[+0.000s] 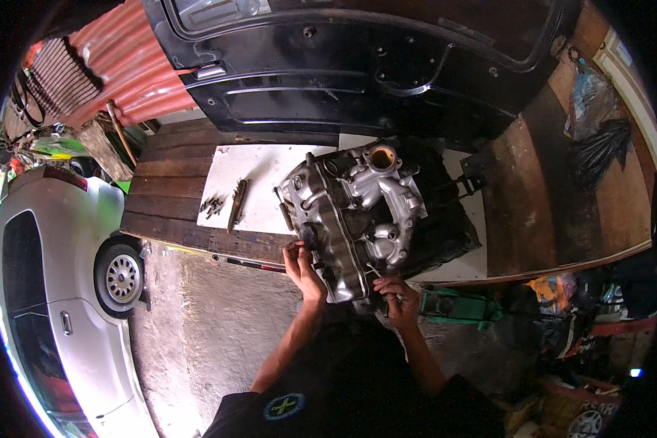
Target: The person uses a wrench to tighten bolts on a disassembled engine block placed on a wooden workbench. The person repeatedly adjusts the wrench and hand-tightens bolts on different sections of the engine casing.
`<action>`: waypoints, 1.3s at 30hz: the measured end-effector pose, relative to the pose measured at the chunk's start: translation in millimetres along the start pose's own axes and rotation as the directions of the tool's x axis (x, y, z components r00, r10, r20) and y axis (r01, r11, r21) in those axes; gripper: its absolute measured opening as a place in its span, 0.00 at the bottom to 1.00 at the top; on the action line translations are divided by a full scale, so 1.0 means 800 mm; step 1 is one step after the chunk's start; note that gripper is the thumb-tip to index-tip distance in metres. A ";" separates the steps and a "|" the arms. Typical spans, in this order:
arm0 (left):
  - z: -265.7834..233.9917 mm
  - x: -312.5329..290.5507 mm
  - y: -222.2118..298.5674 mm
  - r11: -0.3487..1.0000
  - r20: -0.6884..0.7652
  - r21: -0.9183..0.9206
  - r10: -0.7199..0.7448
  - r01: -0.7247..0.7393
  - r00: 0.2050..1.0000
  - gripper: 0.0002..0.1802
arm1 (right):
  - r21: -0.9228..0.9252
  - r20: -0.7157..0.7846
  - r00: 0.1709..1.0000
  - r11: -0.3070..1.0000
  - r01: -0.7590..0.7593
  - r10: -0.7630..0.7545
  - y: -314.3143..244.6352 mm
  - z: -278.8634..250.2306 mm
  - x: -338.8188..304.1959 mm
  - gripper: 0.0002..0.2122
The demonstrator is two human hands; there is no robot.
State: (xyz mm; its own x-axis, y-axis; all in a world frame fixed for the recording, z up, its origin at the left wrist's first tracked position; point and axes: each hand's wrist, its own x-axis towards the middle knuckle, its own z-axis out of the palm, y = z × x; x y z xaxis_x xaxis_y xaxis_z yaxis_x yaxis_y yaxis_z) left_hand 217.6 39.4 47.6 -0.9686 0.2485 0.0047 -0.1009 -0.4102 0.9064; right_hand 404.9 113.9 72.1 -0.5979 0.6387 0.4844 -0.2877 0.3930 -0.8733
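Note:
A silvery metal engine part point(336, 241), like a cylinder head with an intake manifold, lies before me on the bench. A round port with an orange-brown inside point(382, 158) tops its far end. At its near left edge my left hand point(306, 276) has its fingers curled together, just below a dark rounded piece point(309, 233); what they grip is unclear. Fingers bent and drawn together, my right hand point(399, 299) is at the near right corner, beside a thin pale strip point(373, 275). Whatever is between those fingers is too small to name.
Several small bolts point(212, 206) and a narrow brown stick-like piece point(237, 206) lie on a white sheet point(259, 164) over the wooden bench point(164, 179). A black vehicle door panel point(328, 80) stands behind. A green jack point(460, 308) is below right; a white car point(58, 292) is left.

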 end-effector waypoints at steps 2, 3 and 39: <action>0.007 0.001 -0.002 0.997 -0.012 0.036 0.063 -0.062 0.998 0.07 | 0.028 -0.016 0.998 0.998 0.062 -0.061 0.011 0.001 -0.001 0.10; 0.013 -0.001 0.001 0.994 -0.030 0.063 0.092 -0.090 0.995 0.07 | 0.068 -0.033 0.998 0.996 0.053 -0.051 0.014 -0.002 -0.004 0.11; 0.024 0.077 0.037 0.950 0.225 0.185 0.209 -0.252 0.952 0.10 | 0.254 -0.288 0.955 0.967 0.001 0.074 0.039 0.066 -0.007 0.14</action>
State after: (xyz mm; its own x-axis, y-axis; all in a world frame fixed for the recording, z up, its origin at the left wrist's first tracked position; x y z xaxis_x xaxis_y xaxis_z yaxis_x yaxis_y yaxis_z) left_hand 159.3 59.3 82.8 -0.8918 0.3481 0.2889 0.1907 -0.2900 0.9379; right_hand 360.1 87.5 39.5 -0.3765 0.8296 0.4124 -0.4693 0.2130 -0.8570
